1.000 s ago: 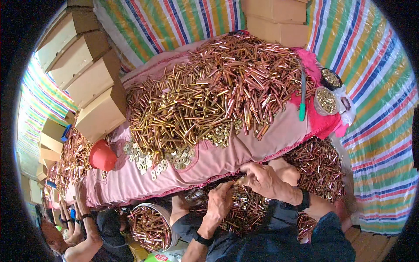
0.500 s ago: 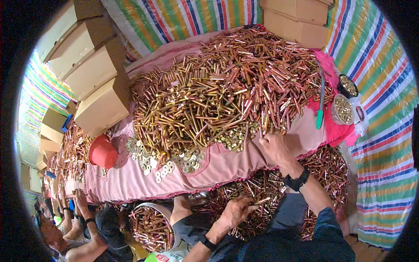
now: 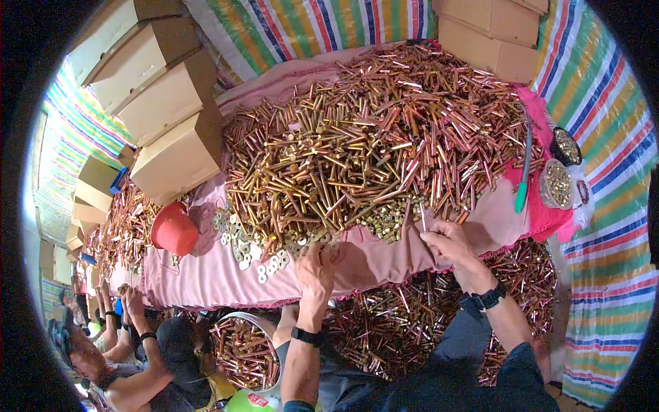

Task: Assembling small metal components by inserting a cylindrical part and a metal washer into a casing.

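Observation:
A large heap of brass-coloured bolts covers a table draped in pink cloth. My left hand rests at the near edge of the heap, its fingers among loose washers and nuts. My right hand is at the heap's edge further right and pinches a single thin bolt that stands upright between its fingers. Both wrists wear black bands. Below the table, more bolts lie piled on the floor by my legs.
A red bowl sits at the table's left. Cardboard boxes stack along the far left and top right. A green-handled tool and two small tubs lie right. A metal basin of bolts stands below. Other people's arms work at the lower left.
My left hand has risen from the floor pile up to the washers at the table edge. My right hand stays at the heap's edge, now holding a bolt upright.

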`<state>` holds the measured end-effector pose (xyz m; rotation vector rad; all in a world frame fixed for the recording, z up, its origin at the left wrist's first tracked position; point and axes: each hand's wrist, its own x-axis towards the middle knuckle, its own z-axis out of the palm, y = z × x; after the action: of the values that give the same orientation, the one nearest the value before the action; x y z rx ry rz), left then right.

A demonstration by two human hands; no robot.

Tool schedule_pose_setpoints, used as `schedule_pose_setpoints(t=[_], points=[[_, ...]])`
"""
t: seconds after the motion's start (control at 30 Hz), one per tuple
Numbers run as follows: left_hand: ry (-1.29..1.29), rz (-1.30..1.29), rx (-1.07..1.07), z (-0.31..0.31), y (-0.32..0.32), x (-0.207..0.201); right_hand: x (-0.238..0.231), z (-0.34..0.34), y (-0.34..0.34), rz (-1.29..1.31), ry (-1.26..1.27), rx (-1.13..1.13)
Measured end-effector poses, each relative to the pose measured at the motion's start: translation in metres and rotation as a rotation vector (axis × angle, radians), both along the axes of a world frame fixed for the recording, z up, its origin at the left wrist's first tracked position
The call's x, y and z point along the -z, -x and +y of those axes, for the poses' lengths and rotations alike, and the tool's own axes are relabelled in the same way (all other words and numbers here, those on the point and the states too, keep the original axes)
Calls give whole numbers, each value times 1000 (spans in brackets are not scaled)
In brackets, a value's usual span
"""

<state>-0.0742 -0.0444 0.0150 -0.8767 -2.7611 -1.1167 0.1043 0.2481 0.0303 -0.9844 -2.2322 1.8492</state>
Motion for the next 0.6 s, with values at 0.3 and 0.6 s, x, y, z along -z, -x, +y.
schedule_pose_setpoints(t=[0.3,0.6], points=[[147,171,46,11,8,16,7,-41,-2,187,263,-34],[-147,-306,-77,14,-9,-15,18,-61,11,287,226,-108]])
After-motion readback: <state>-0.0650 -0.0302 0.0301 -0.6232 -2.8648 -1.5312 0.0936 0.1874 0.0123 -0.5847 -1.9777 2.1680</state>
